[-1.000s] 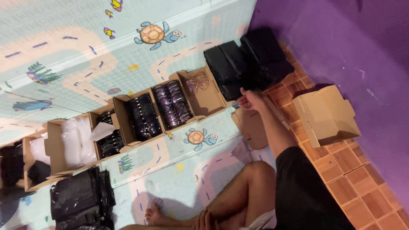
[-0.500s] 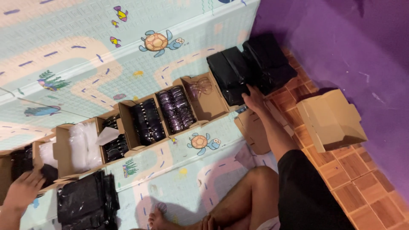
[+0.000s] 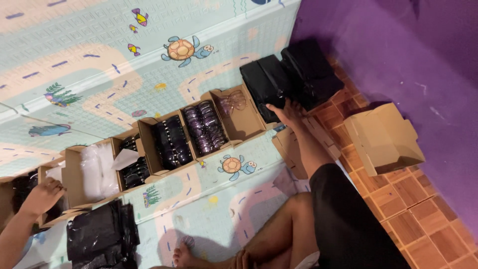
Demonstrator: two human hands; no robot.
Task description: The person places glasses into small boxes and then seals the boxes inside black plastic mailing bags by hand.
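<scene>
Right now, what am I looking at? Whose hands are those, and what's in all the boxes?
You are seeing through a camera worn on a person's head, looking down at the floor where they sit. There is no machine, only two bare hands. The right hand rests on a black plastic bag by the purple wall. The left hand reaches to a cardboard box at the far end of a row. The open boxes stand on a play mat with turtles and fish. Two hold dark sunglasses, one holds a clear pair, and one has white wrapping. Another black bag lies near the left hand. A closed box sits on the tiles.
</scene>
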